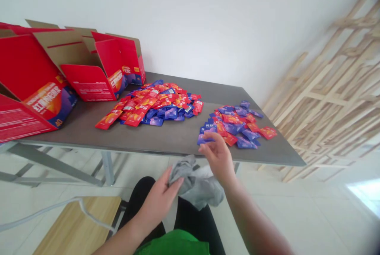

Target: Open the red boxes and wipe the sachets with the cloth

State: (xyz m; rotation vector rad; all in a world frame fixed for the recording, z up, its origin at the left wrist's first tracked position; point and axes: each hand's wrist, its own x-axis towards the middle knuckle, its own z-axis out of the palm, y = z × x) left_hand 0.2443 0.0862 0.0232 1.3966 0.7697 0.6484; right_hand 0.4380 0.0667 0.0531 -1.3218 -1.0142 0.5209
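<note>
My left hand grips a crumpled grey cloth above my lap, just in front of the table edge; its folds are blurred. Above and to the right of the cloth, my right hand is raised with its fingers bent and a gap between thumb and forefinger. Nothing shows between them. Just beyond my right hand, on the table's right part, lies a loose pile of red and purple sachets. To its left is a larger heap of red and blue sachets.
Several open red cardboard boxes stand along the left of the dark grey table. A wooden stool or board is at lower left, crossed by a white cable. Wooden frames lean against the wall at right.
</note>
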